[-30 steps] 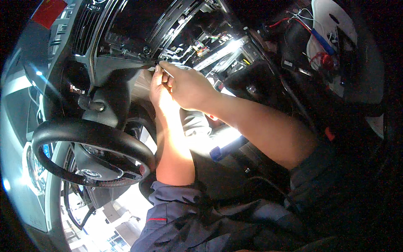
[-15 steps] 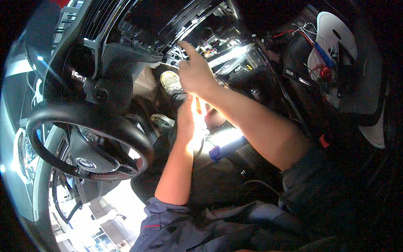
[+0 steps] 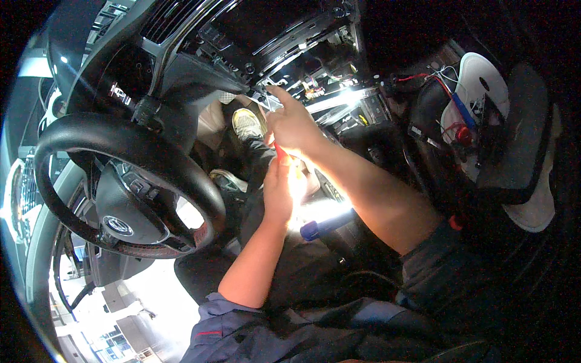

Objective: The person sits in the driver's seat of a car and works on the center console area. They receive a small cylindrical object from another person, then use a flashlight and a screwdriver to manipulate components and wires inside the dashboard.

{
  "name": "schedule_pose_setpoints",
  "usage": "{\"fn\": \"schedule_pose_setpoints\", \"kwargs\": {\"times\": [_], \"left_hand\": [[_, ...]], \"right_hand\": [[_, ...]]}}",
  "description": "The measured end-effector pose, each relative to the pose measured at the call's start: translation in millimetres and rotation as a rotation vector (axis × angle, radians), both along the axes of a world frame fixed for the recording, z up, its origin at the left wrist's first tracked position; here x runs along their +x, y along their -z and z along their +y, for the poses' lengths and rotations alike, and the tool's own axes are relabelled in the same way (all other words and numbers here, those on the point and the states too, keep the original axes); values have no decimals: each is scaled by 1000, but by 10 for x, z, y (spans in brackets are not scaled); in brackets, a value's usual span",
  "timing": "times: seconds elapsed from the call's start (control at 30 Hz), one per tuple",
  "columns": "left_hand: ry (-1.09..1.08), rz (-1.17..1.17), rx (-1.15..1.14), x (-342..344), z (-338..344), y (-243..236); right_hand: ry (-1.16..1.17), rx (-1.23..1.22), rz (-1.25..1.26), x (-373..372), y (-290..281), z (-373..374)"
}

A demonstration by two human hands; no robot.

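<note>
Both my hands are close together, low in front of the opened centre dashboard [image 3: 315, 85]. My right hand [image 3: 295, 128] has its index finger stretched toward the dashboard's lower edge; its other fingers are curled, and what they hold is hidden. Just below it my left hand [image 3: 281, 189] is closed, its fingers partly lost in glare. A small red piece [image 3: 279, 150] shows between the two hands; its kind cannot be made out. Beside my left wrist a lit work lamp with a blue end [image 3: 310, 231] lies by my lap.
The steering wheel [image 3: 115, 136] stands at the left. On the right seat lie a white panel [image 3: 481, 69], a blue-handled tool [image 3: 463, 110], a red round thing [image 3: 463, 134] and thin wires. My shoe [image 3: 247, 124] is in the footwell. Bare brackets and connectors fill the dashboard opening.
The view has shifted a little. My right index finger is less far over the dashboard opening, and a red piece now shows between my hands. Both hands stay close together.
</note>
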State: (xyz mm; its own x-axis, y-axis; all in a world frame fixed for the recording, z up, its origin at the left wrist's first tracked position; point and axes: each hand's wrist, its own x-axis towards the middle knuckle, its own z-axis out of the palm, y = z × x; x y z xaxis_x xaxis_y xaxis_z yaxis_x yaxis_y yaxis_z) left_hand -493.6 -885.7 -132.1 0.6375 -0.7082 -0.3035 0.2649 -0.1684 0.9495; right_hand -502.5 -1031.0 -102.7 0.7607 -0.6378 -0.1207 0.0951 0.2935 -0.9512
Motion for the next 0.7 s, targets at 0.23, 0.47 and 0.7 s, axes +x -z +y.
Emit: {"fn": "schedule_pose_setpoints", "kwargs": {"times": [0.23,0.47,0.7], "left_hand": [[-72,109,-65,26,58,-59],[-210,205,-42,58,-44,-44],[-156,186,-44,130,-81,-7]], "right_hand": [[-34,-391,205,5,-21,-72],[-124,-663,383,-66,-280,-232],[-145,-732,421,-46,-278,-295]]}}
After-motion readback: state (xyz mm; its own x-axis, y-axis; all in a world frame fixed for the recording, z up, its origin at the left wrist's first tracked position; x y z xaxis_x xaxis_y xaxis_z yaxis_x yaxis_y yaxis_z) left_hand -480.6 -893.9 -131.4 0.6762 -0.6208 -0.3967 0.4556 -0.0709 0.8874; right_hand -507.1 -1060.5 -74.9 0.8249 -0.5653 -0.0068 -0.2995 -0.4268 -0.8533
